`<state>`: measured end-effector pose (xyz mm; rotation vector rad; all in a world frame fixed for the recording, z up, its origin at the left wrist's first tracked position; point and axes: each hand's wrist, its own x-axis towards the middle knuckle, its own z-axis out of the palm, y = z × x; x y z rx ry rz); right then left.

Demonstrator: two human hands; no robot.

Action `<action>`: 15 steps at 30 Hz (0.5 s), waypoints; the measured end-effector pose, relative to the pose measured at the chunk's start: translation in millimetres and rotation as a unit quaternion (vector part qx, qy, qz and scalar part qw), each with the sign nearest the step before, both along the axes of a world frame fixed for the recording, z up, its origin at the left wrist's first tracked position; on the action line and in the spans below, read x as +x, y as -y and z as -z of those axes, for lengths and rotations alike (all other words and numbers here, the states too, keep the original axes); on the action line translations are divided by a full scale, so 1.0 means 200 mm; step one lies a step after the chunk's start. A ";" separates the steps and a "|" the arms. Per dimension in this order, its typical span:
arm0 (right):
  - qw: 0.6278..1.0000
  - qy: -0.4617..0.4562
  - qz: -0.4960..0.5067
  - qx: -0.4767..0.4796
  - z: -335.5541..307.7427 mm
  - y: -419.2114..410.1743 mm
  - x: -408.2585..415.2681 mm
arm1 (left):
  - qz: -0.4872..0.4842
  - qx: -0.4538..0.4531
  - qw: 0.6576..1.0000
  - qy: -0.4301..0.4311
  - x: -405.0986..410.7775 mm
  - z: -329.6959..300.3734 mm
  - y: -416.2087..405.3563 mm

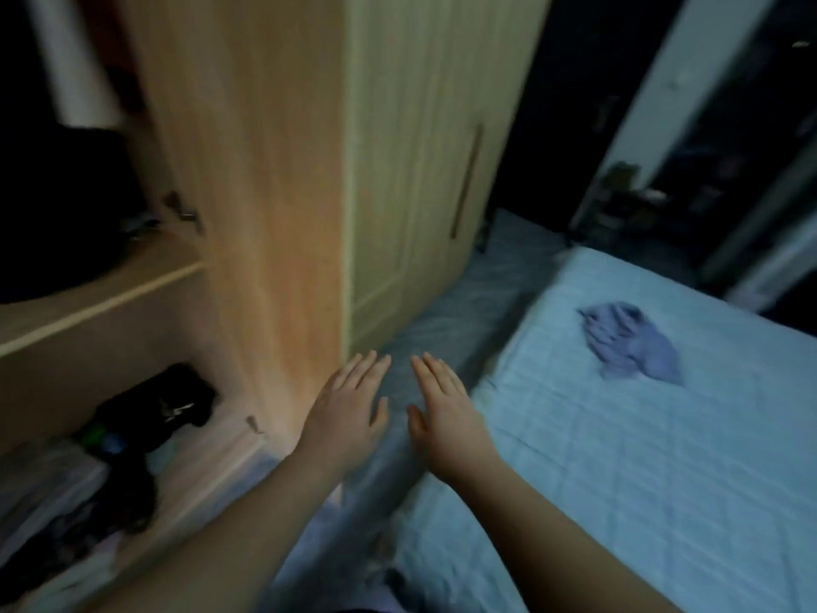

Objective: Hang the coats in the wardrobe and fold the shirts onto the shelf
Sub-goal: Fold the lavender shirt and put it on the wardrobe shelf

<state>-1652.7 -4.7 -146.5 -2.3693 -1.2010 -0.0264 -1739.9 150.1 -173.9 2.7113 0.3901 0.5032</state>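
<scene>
My left hand [349, 409] and my right hand [442, 409] are stretched out side by side, palms down, fingers straight, holding nothing. They hover over the grey gap between the wooden wardrobe [283, 179] and the bed [663, 457]. A crumpled blue-purple garment [632, 342] lies on the light blue sheet, well to the right of my right hand. The wardrobe's left side stands open, showing a wooden shelf [101, 294] with a dark garment [62, 214] on it.
Below the shelf lies a heap of dark and pale clothes [115, 457]. The wardrobe's right door [424, 170] is closed, with a long vertical handle. Dark clutter and a pale wall stand at the back right. The picture is dim and blurred.
</scene>
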 end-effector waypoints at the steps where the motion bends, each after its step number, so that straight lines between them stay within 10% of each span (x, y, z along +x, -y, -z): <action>1: 0.999 -0.003 0.033 -0.006 0.00 0.17 0.06 | 0.028 -0.004 1.000 -0.007 0.08 0.00 0.13; 15: 0.957 -0.065 0.282 0.010 0.17 1.20 0.77 | 0.190 -0.048 0.980 -0.038 1.18 0.12 0.89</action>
